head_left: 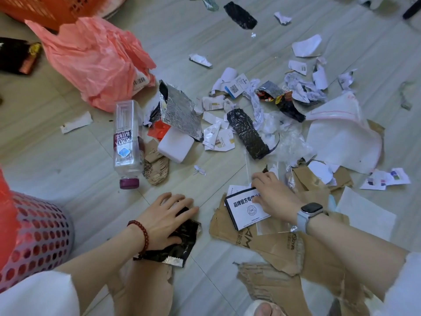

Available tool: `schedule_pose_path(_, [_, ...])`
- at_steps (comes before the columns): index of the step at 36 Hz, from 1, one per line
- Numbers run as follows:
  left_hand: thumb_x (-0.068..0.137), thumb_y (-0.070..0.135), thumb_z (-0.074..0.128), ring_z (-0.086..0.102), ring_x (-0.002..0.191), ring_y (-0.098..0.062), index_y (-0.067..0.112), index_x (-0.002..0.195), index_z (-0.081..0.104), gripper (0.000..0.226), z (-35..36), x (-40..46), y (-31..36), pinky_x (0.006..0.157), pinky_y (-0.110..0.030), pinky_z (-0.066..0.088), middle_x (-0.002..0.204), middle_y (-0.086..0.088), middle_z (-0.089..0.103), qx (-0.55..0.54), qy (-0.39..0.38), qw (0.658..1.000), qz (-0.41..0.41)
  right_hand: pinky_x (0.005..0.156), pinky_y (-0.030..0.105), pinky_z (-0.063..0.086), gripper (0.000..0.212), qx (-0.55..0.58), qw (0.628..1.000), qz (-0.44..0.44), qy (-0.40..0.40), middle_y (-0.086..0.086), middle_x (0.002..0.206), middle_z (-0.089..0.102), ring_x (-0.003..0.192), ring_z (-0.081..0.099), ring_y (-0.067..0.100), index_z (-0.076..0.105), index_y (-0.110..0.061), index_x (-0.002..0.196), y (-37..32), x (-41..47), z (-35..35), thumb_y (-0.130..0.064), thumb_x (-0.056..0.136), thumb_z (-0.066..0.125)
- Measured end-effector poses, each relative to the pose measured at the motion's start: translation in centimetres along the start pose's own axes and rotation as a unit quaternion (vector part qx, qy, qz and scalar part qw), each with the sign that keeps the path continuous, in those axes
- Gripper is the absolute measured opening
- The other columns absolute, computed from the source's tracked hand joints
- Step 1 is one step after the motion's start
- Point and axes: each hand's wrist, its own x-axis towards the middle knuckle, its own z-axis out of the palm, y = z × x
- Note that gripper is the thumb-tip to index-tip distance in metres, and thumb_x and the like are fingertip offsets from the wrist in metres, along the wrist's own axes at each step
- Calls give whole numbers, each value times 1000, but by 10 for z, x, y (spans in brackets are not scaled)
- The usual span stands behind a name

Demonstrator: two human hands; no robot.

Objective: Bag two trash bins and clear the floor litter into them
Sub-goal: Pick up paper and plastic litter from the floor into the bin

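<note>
Hands (167, 221) amid litter (bottle (126, 142) nearby)

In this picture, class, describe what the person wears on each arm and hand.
The left hand has a dark red bead bracelet at its wrist. The right hand has a smartwatch with a dark square face and pale blue-grey strap. Both forearms are bare.

A perforated bin (34, 233) lined with a red bag (5, 201) stands at lower left. Torn paper (218, 135), cardboard (268, 245), foil wrappers (180, 110) and a clear soda bottle (126, 142) lie scattered across the tiled floor (68, 156).
</note>
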Motion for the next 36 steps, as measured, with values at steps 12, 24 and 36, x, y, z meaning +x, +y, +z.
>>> schedule_pose_path(12, [46,25,84,55,57,-12,22,69,58,34,-10,5,3,47,-19,36,67,6,55,-53,-72,994,-57,90,31,37,33,-89,989,-111,31,5,119,46,110,39,23,42,-11,124,-18,1,-6,-23,93,48])
schedule_pose_path(24, [46,-9,76,56,56,-20,12,79,64,41,-22,15,-13,40,-21,38,68,-2,58,-104,97,985,-96,80,29,29,25,-118,985,-123,-33,7,111,47,107,36,24,49,-9,114,-28,7,-1,-15,90,50])
schedule_pose_path(36, [76,-14,45,34,121,-31,19,145,12,83,-36,84,-2,91,-36,45,150,-11,9,-174,2,959,-223,60,12,34,6,272,962,25,24,-7,74,47,71,46,12,50,-11,88,7,-13,-60,-16,92,52])
